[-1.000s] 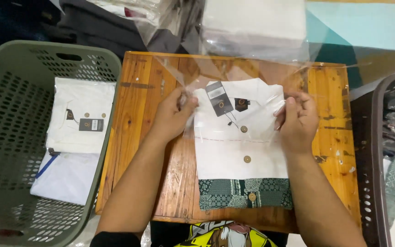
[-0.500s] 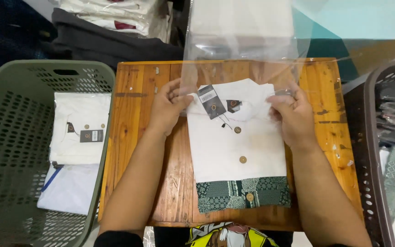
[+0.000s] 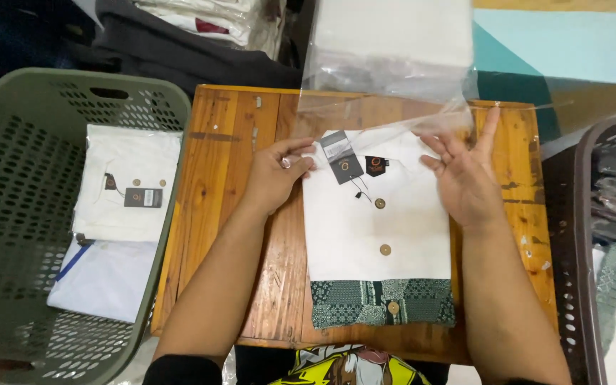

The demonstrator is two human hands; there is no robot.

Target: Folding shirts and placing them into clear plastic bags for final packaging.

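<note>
A folded white shirt (image 3: 376, 232) with brown buttons, a dark hang tag and a green patterned hem lies on a small wooden table (image 3: 233, 178). My left hand (image 3: 276, 175) pinches the shirt's upper left corner at the mouth of a clear plastic bag (image 3: 386, 107) that stretches away from the collar. My right hand (image 3: 465, 175) rests at the shirt's upper right edge with its fingers spread, touching the bag's edge. The bag covers only the collar end.
A grey-green laundry basket (image 3: 8, 178) on the left holds bagged folded white shirts (image 3: 130, 185). A dark basket (image 3: 593, 235) on the right holds more folded garments. A stack of bagged white cloth (image 3: 393, 36) sits beyond the table.
The bag's mouth has been drawn back off the shirt toward the collar. My right hand has opened from a grip to spread fingers. The view shifted slightly downward.
</note>
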